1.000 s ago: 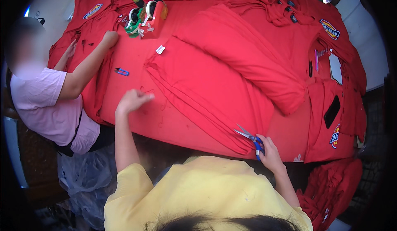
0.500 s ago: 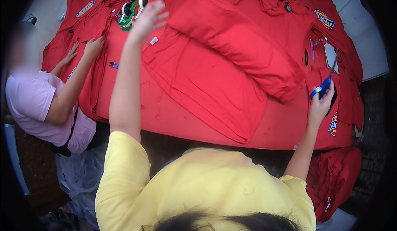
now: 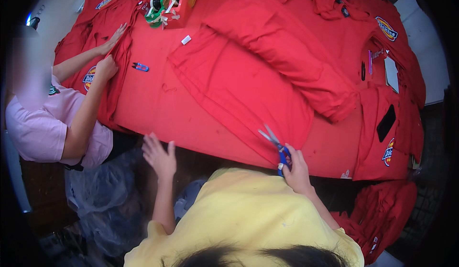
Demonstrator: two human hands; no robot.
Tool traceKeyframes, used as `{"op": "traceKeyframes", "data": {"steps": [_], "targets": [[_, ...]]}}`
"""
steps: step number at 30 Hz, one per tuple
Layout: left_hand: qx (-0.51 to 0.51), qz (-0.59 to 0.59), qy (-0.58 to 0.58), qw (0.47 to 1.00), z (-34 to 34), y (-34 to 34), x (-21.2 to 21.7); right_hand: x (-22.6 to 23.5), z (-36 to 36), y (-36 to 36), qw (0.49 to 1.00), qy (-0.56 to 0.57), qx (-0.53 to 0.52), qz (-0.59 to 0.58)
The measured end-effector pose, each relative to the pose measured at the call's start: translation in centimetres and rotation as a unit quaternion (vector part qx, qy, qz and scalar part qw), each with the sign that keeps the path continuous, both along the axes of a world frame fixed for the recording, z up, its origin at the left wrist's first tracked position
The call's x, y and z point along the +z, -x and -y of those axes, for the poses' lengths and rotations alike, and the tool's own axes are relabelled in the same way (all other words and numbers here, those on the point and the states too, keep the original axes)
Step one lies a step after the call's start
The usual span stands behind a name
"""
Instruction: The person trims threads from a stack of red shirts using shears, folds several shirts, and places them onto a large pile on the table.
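- head view: scissors (image 3: 283,158) are grasped in the right hand (image 3: 298,172) at the table's near edge, over the near end of a red garment (image 3: 239,83); contact between blades and cloth cannot be told.
- the scissors' long axis is slanted, tips pointed forward and leftward, handles toward the wearer; the blades are parted slightly.
- the left hand (image 3: 160,157) is released, fingers spread, held near the table's front edge.
- the garment's long axis is laid from far left to near right; soft, wrinkled cloth is bunched into a thick fold along its right side, and a small white tag (image 3: 186,40) is seen at its far left corner.
- the blades are of shiny metal, the handles blue and looped.
- tape rolls are held in green and red dispensers (image 3: 176,20).
- a crumpled, translucent plastic bag (image 3: 103,190) is seen below; its contents cannot be made out.
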State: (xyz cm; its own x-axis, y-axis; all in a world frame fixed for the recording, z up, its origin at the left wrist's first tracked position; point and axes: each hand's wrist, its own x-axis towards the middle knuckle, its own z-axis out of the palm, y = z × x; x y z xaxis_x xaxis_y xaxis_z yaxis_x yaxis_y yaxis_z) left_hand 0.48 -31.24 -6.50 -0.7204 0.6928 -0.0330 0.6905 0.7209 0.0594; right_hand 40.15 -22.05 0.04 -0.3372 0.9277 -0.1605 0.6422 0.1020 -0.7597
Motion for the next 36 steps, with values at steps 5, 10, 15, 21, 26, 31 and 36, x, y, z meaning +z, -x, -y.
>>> {"op": "traceKeyframes", "data": {"steps": [5, 10, 15, 21, 26, 31, 36], "targets": [[-0.048, -0.085, -0.086, 0.991, -1.6, 2.3, -1.0, -1.1, -2.0, -2.6, 0.984, -0.096, -0.125, -0.084], [-0.215, -0.067, -0.185, 0.957, -15.5, 0.9, 2.4, -1.1, -5.0, -5.4, 0.968, -0.146, -0.188, -0.082], [-0.304, -0.036, -0.130, 0.943, -14.6, 0.5, 0.9, -2.7, -6.0, -10.1, 0.932, -0.222, -0.273, -0.087], [-0.605, 0.140, 0.037, 0.783, 1.6, -4.4, 3.6, -6.5, -5.0, -13.8, 0.892, -0.212, -0.367, -0.157], [-0.484, 0.085, -0.115, 0.863, -1.3, -4.1, 4.4, -6.7, -4.9, -13.8, 0.904, -0.289, -0.310, -0.059], [-0.461, 0.040, -0.068, 0.884, -6.8, -11.2, 2.9, -6.0, -5.2, -13.4, 0.908, -0.290, -0.299, -0.047], [-0.665, 0.213, -0.157, 0.699, -4.5, -11.3, 3.5, -5.5, -4.7, -13.4, 0.908, -0.280, -0.310, -0.015]]}}
